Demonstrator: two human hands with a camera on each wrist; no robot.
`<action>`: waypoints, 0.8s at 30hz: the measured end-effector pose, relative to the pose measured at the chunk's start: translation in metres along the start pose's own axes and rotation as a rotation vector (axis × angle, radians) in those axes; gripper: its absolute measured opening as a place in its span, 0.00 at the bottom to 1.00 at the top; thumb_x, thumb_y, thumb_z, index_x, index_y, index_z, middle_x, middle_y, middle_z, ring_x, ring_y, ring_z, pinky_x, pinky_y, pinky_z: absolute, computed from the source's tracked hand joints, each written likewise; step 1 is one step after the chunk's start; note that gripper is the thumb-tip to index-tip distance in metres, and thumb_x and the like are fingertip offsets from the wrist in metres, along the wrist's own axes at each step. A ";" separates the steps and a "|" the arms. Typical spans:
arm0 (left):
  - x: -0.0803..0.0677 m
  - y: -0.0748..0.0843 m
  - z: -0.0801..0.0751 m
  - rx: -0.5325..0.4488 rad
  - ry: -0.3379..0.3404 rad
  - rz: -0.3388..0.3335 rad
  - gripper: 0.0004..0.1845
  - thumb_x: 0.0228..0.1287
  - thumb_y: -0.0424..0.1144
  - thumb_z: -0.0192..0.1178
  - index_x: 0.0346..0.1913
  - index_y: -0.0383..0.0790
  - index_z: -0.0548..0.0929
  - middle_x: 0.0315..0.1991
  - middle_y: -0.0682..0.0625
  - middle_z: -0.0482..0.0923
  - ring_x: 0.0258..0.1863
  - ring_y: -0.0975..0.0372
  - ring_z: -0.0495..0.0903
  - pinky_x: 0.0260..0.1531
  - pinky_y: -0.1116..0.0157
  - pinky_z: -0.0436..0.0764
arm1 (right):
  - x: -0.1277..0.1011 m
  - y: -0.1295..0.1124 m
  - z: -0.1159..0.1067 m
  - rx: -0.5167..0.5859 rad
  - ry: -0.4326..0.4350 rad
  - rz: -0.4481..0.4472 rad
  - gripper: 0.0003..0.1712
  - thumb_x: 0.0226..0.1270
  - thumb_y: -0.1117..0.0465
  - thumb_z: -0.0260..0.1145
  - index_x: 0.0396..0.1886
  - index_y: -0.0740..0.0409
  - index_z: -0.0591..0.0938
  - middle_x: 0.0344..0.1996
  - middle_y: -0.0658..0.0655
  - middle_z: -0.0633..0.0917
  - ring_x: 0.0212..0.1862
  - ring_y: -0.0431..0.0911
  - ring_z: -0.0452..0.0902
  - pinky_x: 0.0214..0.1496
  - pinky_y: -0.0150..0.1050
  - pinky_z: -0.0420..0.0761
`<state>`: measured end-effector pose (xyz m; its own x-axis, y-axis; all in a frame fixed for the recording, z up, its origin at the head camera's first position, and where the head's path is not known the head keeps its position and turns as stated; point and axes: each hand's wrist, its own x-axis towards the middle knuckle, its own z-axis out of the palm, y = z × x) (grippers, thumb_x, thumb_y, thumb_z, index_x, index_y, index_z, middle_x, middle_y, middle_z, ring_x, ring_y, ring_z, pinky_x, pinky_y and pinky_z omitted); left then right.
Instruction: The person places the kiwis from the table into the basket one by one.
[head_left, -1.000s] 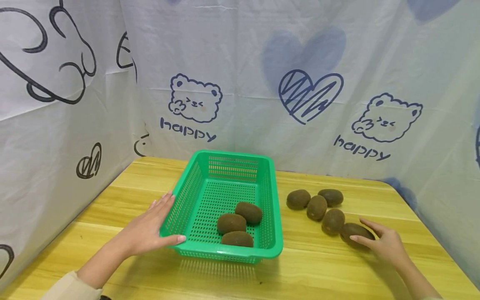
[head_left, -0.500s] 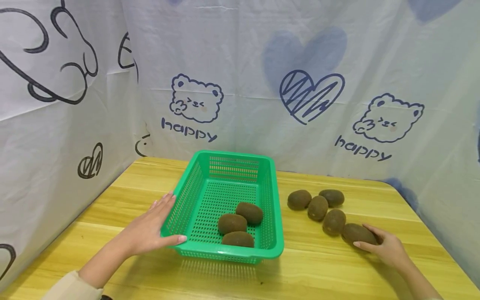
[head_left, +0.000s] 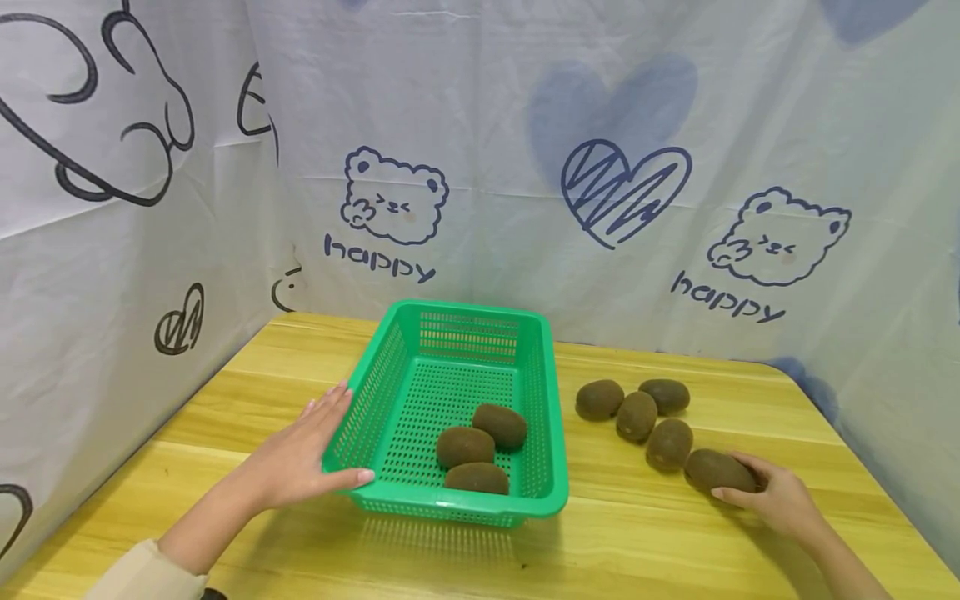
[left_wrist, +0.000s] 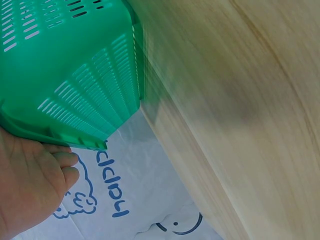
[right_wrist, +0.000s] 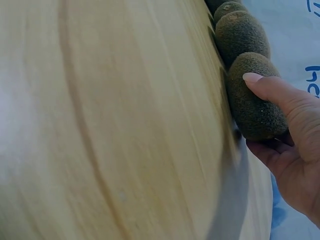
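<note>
The nearest kiwi [head_left: 718, 471] is held on the table [head_left: 645, 533] by the right hand [head_left: 776, 500], well to the right of the green basket [head_left: 450, 500]. In the right wrist view the thumb [right_wrist: 272, 90] is seen laid over the top of this kiwi [right_wrist: 255, 100] while the other fingers are curled round its far side, so the fruit is gripped though it is not lifted off the wood. Four more kiwis [head_left: 636, 415] are ranged in a loose curve between the held fruit and the basket; the closest of them [head_left: 669, 443] lies just beside the gripped one, perhaps touching it, which cannot be told for certain.

The basket is steadied by the left hand [head_left: 300, 458]: straight fingers are pressed flat along its left wall, and the thumb [head_left: 352, 478] is laid against its near left corner. In the left wrist view the palm [left_wrist: 27, 190] is seen under the basket's rim [left_wrist: 75, 142]. Nothing is grasped by this hand; it is kept wide and flat.

Inside the basket three kiwis [head_left: 465, 446] are gathered towards its near right part, touching one another.

Behind and to both sides of the basket, the table is enclosed by a white cloth backdrop [head_left: 525, 100] printed with bears, hearts and the word "happy". A beige sleeve [head_left: 138, 577] is seen at the left wrist, near the basket's left front.
</note>
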<state>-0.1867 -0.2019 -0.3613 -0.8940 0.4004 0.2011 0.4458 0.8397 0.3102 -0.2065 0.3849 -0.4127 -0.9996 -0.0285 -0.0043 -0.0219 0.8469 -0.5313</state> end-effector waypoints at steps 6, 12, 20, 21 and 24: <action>0.000 0.001 -0.001 -0.004 -0.001 0.001 0.54 0.54 0.65 0.55 0.71 0.30 0.49 0.74 0.37 0.43 0.72 0.44 0.46 0.68 0.44 0.52 | -0.003 -0.002 -0.006 -0.008 -0.001 0.009 0.43 0.59 0.45 0.65 0.63 0.72 0.65 0.58 0.79 0.68 0.55 0.72 0.68 0.45 0.54 0.79; 0.000 0.001 -0.001 0.003 -0.003 -0.001 0.54 0.54 0.66 0.55 0.71 0.30 0.49 0.73 0.37 0.43 0.72 0.44 0.46 0.69 0.45 0.51 | -0.003 -0.007 -0.014 -0.009 0.022 0.017 0.45 0.61 0.44 0.63 0.64 0.74 0.63 0.58 0.81 0.67 0.52 0.71 0.71 0.42 0.51 0.81; 0.000 0.001 -0.001 0.010 -0.004 -0.002 0.54 0.54 0.66 0.55 0.71 0.30 0.49 0.74 0.37 0.43 0.72 0.44 0.47 0.69 0.45 0.52 | -0.003 -0.022 -0.018 -0.020 0.129 -0.030 0.43 0.59 0.45 0.65 0.63 0.71 0.66 0.57 0.80 0.69 0.50 0.71 0.72 0.41 0.53 0.80; 0.000 0.001 -0.001 0.010 -0.004 -0.003 0.54 0.54 0.66 0.55 0.71 0.30 0.49 0.74 0.37 0.43 0.72 0.43 0.47 0.69 0.45 0.52 | -0.003 -0.025 -0.018 -0.023 0.141 -0.034 0.43 0.59 0.45 0.65 0.63 0.71 0.66 0.57 0.79 0.69 0.51 0.72 0.71 0.41 0.55 0.80; 0.000 0.001 0.000 0.008 -0.003 -0.004 0.54 0.54 0.66 0.55 0.71 0.30 0.49 0.74 0.37 0.43 0.72 0.43 0.47 0.69 0.44 0.52 | -0.001 -0.033 -0.018 -0.025 0.157 -0.036 0.43 0.58 0.44 0.65 0.63 0.71 0.66 0.57 0.79 0.69 0.52 0.72 0.70 0.44 0.57 0.78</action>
<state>-0.1863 -0.2016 -0.3610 -0.8958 0.3986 0.1968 0.4422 0.8439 0.3037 -0.2047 0.3671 -0.3800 -0.9887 0.0221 0.1481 -0.0567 0.8600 -0.5071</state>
